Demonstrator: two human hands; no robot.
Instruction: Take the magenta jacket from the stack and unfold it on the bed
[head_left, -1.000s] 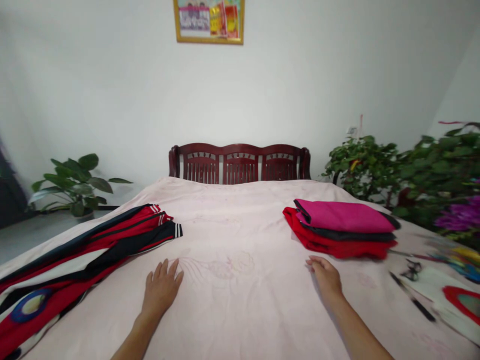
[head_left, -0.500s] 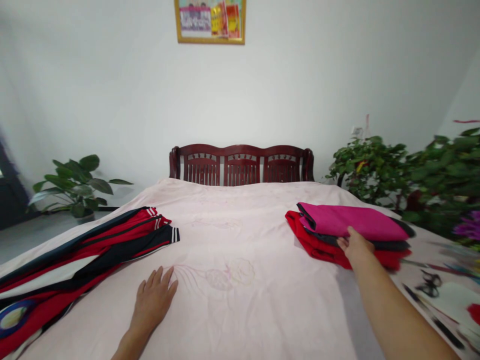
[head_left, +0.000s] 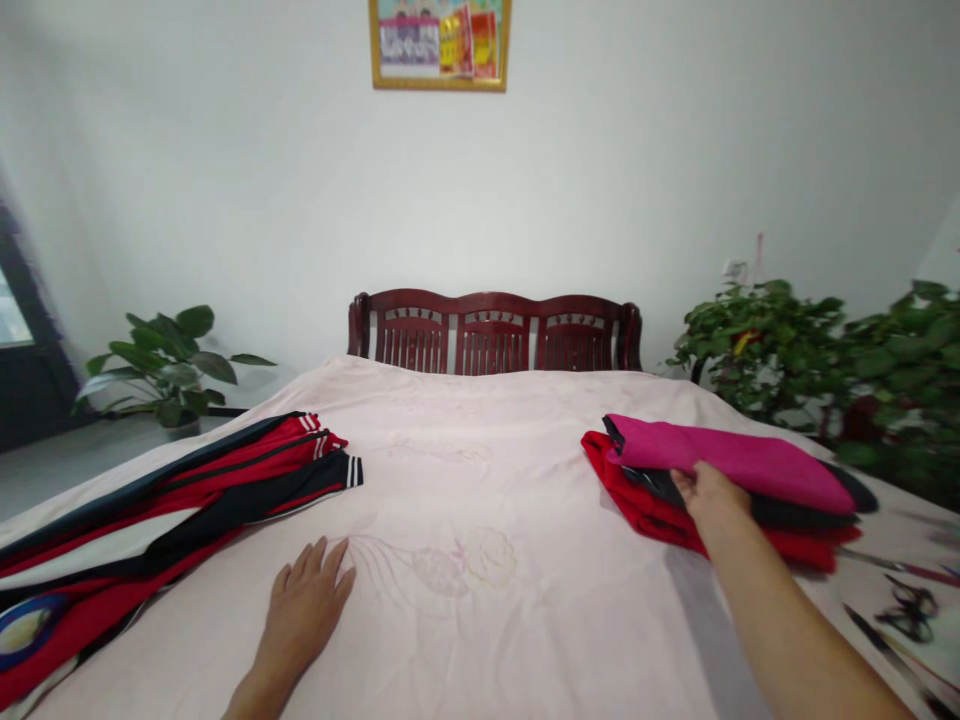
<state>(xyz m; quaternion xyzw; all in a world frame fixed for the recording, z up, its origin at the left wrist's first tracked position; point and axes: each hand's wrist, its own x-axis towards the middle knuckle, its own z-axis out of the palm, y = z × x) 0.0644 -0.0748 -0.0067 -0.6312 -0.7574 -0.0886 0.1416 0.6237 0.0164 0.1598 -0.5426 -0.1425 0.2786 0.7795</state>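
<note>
My left hand (head_left: 306, 600) lies flat on the pale pink bedspread (head_left: 465, 650), fingers stretched out and holding nothing. At the right, my right hand (head_left: 712, 492) reaches to the near edge of a folded magenta garment (head_left: 720, 455). Its fingers pinch that edge, partly hidden under the fold. Beneath the magenta piece lies dark folded cloth (head_left: 795, 512), and a red folded garment (head_left: 645, 505) forms the bottom of the stack. Across the bed at the left, red, navy and white striped clothing (head_left: 187, 510) is spread lengthwise, with a round blue-edged patch near its lower end.
A dark red wooden bench back (head_left: 495, 335) stands beyond the bed. Leafy plants rise at the left (head_left: 176, 365) and right (head_left: 772, 350). Black-handled scissors (head_left: 907, 608) and slim tools lie at the lower right. A gold-framed picture (head_left: 440, 84) hangs on the wall.
The view has swung slightly left. The folded stack has turned a little, its right end coming nearer to me, with my right hand still at its edge. My left hand stays flat.
</note>
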